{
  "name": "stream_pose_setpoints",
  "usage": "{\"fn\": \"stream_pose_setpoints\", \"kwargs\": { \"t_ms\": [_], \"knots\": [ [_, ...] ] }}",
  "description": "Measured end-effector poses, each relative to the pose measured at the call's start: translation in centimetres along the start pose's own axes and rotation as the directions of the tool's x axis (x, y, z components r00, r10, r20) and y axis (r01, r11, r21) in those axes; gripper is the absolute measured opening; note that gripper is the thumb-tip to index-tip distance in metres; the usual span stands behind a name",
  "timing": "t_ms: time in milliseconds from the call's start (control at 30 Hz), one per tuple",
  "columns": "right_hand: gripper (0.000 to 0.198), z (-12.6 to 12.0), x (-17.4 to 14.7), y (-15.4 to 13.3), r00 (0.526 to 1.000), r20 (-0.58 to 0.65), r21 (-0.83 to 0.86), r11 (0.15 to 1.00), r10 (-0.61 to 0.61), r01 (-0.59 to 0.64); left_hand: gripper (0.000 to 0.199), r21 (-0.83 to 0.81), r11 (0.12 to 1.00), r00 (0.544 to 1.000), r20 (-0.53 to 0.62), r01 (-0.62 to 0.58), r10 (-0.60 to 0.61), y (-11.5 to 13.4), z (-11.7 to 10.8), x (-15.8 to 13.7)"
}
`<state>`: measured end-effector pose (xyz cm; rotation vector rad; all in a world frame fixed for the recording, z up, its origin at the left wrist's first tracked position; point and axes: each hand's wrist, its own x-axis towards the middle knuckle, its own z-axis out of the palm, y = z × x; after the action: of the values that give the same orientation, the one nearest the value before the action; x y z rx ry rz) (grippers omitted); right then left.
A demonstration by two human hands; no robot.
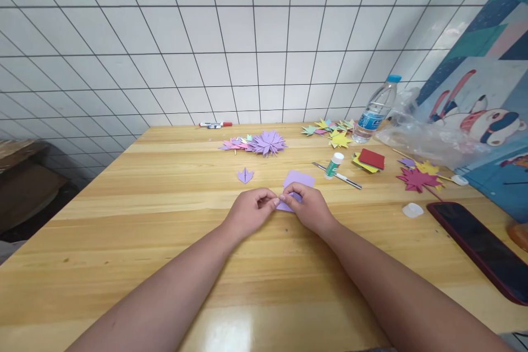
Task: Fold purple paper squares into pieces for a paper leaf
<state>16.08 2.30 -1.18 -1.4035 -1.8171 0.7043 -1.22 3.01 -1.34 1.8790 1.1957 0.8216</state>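
Observation:
My left hand [253,209] and my right hand [307,206] meet over the middle of the table, thumbs and forefingers pinched together. Between them is a small piece of purple paper [286,207], partly hidden by the fingers. Just behind my right hand lies a flat purple paper sheet [300,177]. A folded purple paper piece with points [245,176] rests to the left, beyond my left hand. To the right of the sheet, a glue stick [334,165] stands by a slim silver pen-like tool [348,181].
Layered paper flowers [267,143] sit farther back. Yellow and green paper shapes [339,138] lie near a water bottle [375,113]. At right are red and yellow paper squares [372,159], a dark red paper leaf [418,179], a clear cap [413,210], a phone [480,247]; markers [215,125] lie by the wall.

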Motion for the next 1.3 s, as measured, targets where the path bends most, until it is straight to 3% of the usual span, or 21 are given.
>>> {"fn": "stream_pose_setpoints", "kwargs": {
  "t_ms": [100,300,700,767,867,967,1100,1200,1300],
  "knots": [
    [0.016,0.1,-0.1,-0.1,0.999,-0.001,0.025,0.999,-0.041,0.041,0.022,-0.004,0.999,0.999,0.010,-0.034,0.034,0.3,0.0,-0.1],
    [0.014,0.5,0.2,-0.2,0.999,-0.003,0.221,0.974,0.049,-0.047,0.020,0.089,0.995,0.999,-0.022,-0.034,0.036,0.0,0.0,-0.1],
    [0.025,0.3,0.4,0.9,0.998,0.031,0.184,0.981,0.056,-0.061,0.020,0.084,0.996,1.000,-0.016,-0.016,0.018,-0.6,-0.1,0.3],
    [0.029,0.2,0.4,0.7,0.995,0.044,0.269,0.959,0.086,-0.095,0.020,0.045,0.999,0.999,-0.035,-0.010,0.012,-0.7,-0.1,0.3],
    [0.036,0.1,0.3,0.1,0.976,0.108,0.464,0.859,0.189,-0.218,0.022,-0.053,0.999,0.993,-0.119,0.007,-0.014,-0.8,-0.1,0.4],
    [0.038,0.3,0.2,-0.2,0.956,0.168,0.534,0.793,0.240,-0.293,0.022,-0.146,0.989,0.985,-0.170,0.004,-0.029,-0.7,-0.1,0.5],
    [0.020,0.6,0.3,0.1,0.961,0.137,0.492,0.826,0.239,-0.275,0.020,-0.146,0.989,0.990,-0.141,0.001,-0.022,-0.7,0.1,0.3],
    [0.012,0.7,0.2,0.4,0.988,0.098,0.292,0.945,0.123,-0.146,0.018,-0.103,0.994,0.989,-0.145,-0.025,0.010,-0.7,0.4,0.2],
    [0.008,0.8,0.1,0.3,0.996,0.067,0.181,0.981,0.055,-0.066,0.016,-0.166,0.986,0.991,-0.128,0.011,-0.033,-0.7,0.4,0.2]
  ]
}}
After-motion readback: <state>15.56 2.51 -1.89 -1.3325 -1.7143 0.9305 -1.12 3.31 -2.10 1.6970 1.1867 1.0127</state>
